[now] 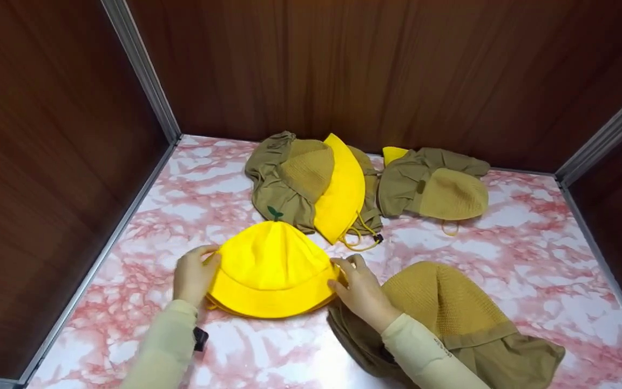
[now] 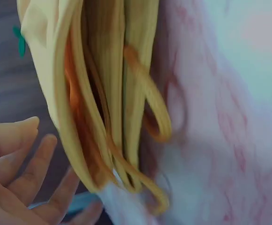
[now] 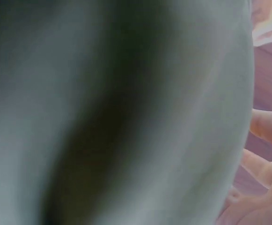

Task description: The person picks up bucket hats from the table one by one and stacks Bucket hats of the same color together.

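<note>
A yellow bucket hat with a green sprout on its crown stands brim down in the head view. At its left edge is my left hand; in the left wrist view that hand has loosely extended fingers beside the brim. My right hand pinches the hat's right edge, thumb on the front of the brim. Yellow cords hang by the layered yellow brim. Under my right forearm lies a khaki mesh hat with a neck flap. Pale blurred fabric mostly fills the right wrist view.
Behind lie a khaki hat with a yellow brim and toggle cord, and another khaki hat with a yellow piece beside it. Brown panels in metal frames wall in the pink-and-white marbled table at the back and sides.
</note>
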`<state>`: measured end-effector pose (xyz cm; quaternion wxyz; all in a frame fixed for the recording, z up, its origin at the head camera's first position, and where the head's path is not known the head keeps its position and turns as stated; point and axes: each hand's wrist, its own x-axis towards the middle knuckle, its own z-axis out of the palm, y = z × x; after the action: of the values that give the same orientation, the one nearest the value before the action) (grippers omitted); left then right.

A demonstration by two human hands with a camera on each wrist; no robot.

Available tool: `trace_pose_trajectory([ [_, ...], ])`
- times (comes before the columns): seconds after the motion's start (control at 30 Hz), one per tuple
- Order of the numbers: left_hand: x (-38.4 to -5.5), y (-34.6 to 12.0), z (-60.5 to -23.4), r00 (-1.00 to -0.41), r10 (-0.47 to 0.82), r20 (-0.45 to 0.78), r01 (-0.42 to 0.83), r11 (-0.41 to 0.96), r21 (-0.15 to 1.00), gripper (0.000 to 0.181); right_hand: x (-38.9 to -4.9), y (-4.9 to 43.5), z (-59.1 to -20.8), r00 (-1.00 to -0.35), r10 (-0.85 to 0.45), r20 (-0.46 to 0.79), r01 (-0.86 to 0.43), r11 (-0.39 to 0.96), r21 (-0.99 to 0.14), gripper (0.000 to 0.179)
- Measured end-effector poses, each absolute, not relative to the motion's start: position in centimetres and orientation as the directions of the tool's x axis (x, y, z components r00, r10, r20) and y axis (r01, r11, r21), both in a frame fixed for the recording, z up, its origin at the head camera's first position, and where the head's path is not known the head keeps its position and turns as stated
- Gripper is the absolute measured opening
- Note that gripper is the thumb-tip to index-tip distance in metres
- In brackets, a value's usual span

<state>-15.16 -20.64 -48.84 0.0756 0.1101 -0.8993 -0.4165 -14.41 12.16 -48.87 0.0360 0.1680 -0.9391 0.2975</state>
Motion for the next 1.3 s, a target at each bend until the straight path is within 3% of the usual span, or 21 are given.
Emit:
trace_pose_trajectory([
  [0.17,-15.0,-17.4,-49.0,-0.98,-0.115,0.16,-0.011,0.843,0.537,0.043,-14.0,11.9,-48.8,-0.889,-0.352,0.293,-0.445,0.813,-0.376,0.044],
  [0.33,-14.5,-14.7,-49.1,-0.999,-0.027,0.021,-0.017,0.913,0.409,0.079,-13.7,11.6,-49.0,-0.84,-0.445,0.312,-0.53,0.795,-0.294,0.046],
  [0.5,-14.5,-14.0,-50.1,-0.995,0.017,-0.099,-0.025,0.912,0.41,0.103,-13.5,11.5,-49.1,-0.842,-0.484,0.24,-0.537,0.799,-0.271,0.049],
  [0.63,-14.6,-14.3,-51.0,-0.987,0.021,-0.157,-0.045,0.913,0.405,0.112,-13.5,11.5,-49.3,-0.835,-0.509,0.209,-0.549,0.799,-0.247,0.049],
  [0.97,-15.1,-14.6,-51.5,-0.981,0.04,-0.191,-0.046,0.904,0.425,0.116,-13.7,11.6,-49.7,-0.847,-0.519,0.117,-0.53,0.808,-0.256,0.047],
  [1.3,-15.3,-14.9,-51.3,-0.979,0.052,-0.197,-0.042,0.894,0.445,0.114,-14.1,11.8,-50.1,-0.819,-0.562,0.113,-0.566,0.761,-0.316,0.048],
])
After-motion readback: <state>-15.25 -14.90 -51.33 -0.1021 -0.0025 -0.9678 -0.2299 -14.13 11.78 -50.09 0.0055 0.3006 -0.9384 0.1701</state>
